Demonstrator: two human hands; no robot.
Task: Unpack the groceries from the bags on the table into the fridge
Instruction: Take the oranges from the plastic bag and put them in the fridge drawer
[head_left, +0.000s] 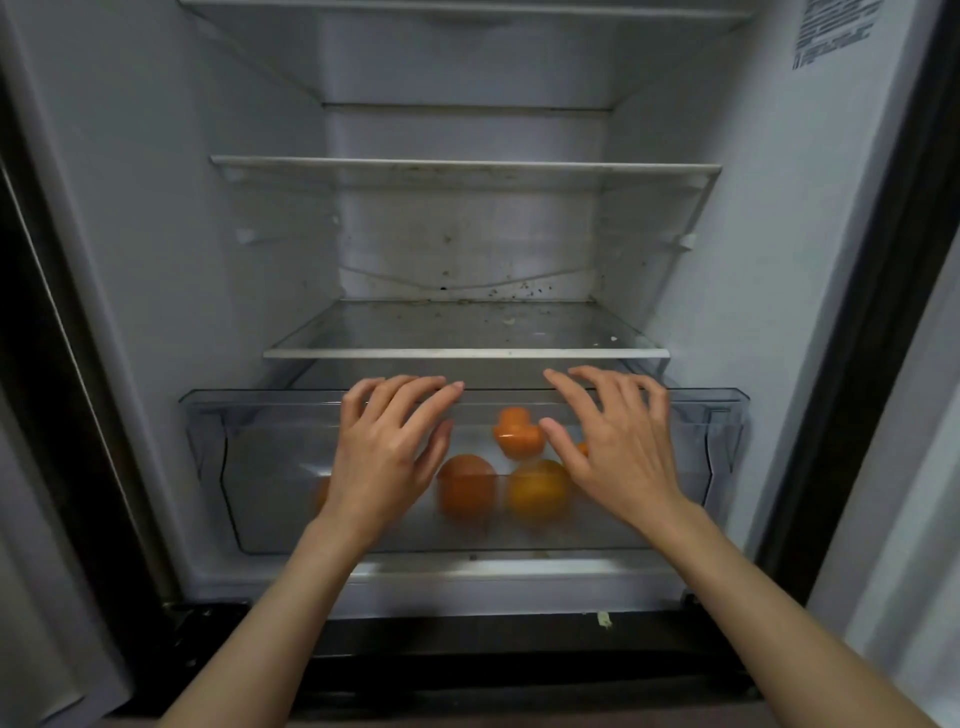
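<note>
Groceries already in the fridge amount to a few round orange fruits: one orange (466, 486) and a yellower one (538, 491) lie side by side on the floor of the clear crisper drawer (208, 457), with a third orange piece (517, 434) just behind them, and a hint of more orange behind each hand. From the head view, the drawer sits at the bottom of the fridge (753, 260), its long axis running left to right across the opening, its front wall facing the person. Both hands are spread over that front wall near its top edge: the left hand (387, 452) left of centre, the right hand (615, 441) right of centre, fingers straight and fanned, gripping nothing. Whether the palms actually press the plastic or hover just off it, I cannot tell; the picture is slightly blurred there. The fruit lies beyond and below the hands, seen through the wall between them, roughly equally near to each. My guess is the drawer is about to be pushed shut, straight back under the glass shelf (467, 353) above it. The shelves higher up hold only specks and crumbs. No bags or tabletop are in view.
</note>
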